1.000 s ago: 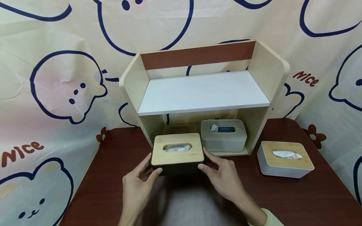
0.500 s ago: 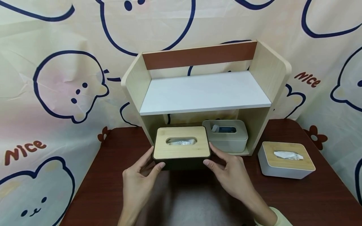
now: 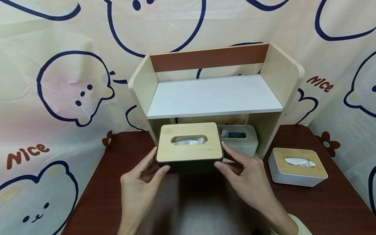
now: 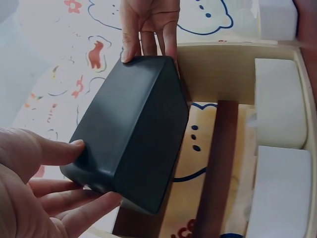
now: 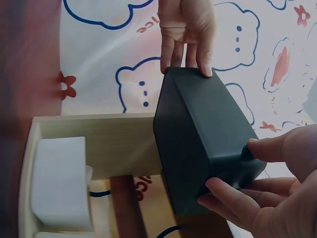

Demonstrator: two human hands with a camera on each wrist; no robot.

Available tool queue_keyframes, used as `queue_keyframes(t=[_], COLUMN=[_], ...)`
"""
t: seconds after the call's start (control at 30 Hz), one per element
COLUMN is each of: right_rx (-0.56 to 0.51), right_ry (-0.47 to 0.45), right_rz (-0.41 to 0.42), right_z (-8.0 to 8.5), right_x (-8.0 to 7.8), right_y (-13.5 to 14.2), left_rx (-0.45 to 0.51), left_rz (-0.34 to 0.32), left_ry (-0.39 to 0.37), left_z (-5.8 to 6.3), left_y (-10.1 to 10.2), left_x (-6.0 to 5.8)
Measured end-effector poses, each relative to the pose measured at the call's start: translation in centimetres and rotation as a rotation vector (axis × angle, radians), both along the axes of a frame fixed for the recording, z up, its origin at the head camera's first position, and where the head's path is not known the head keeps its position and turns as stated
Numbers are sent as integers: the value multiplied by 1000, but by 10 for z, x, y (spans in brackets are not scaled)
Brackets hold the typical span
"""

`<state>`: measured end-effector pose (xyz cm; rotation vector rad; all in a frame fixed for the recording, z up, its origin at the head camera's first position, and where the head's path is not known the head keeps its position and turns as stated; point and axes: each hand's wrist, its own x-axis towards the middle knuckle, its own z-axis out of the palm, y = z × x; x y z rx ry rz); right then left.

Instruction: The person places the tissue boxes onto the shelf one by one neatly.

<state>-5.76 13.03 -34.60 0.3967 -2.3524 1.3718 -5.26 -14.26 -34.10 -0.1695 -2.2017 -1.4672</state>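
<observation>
Both hands hold a black tissue box (image 3: 188,153) with a pale wooden lid, tissue showing in the lid's slot. It is raised above the desk, in front of the shelf unit's lower compartment. My left hand (image 3: 140,187) grips its left end and my right hand (image 3: 249,181) its right end, thumbs on the near side. Black sides of the box (image 4: 133,114) show in the left wrist view. Behind it, on the right, a grey tissue box (image 3: 242,140) stands in the lower compartment. Another light box (image 4: 281,193) beside that one appears in the left wrist view; the black box hides it from the head.
A small wooden shelf unit (image 3: 289,71) with a white upper board (image 3: 214,96) stands at the back of the dark red desk (image 3: 97,195). To its right sits a white tissue box (image 3: 296,166) with a wooden lid. A cartoon-print cloth (image 3: 73,137) hangs behind.
The black tissue box has come up and nearer, looking larger, with both hands keeping their grip. It now covers more of the lower compartment. The view has shifted slightly.
</observation>
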Motion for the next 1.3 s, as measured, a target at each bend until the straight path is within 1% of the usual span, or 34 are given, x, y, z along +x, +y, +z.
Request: queue_keyframes(t=[0.1,0.3,0.43,0.53,0.63,0.8,0.87,1.0,1.13,1.3], right_rx=[4,31,60,83,96,108,94,49,10,-4], right_ry=[26,77,108,136,159,155,157,166,149,120], right_rz=[11,2,-13,-25,-40,-57,-40,9,42,40], right_z=[6,19,28,36,44,57,61,70,77,83], right_x=[1,3,4,4,2,-3,-7,-19,-35,-54], right_y=[-1,-2,-3,-3,-4,-7,-9,-11,-13,-16], left_rx=[9,35,21,-1,-1,-8,-9,10,16,-1], left_rz=[-6,-18,-8,6,7,25,31,9,-5,-6], left_ry=[25,66,97,117,125,127,130,147,161,161], left_z=[6,17,26,33,39,51,57,67,75,82], left_y=[-1,-3,-4,-5,-5,-6,-7,-9,-10,-10], left_x=[2,6,7,6,3,-2,-6,-17,-35,-56])
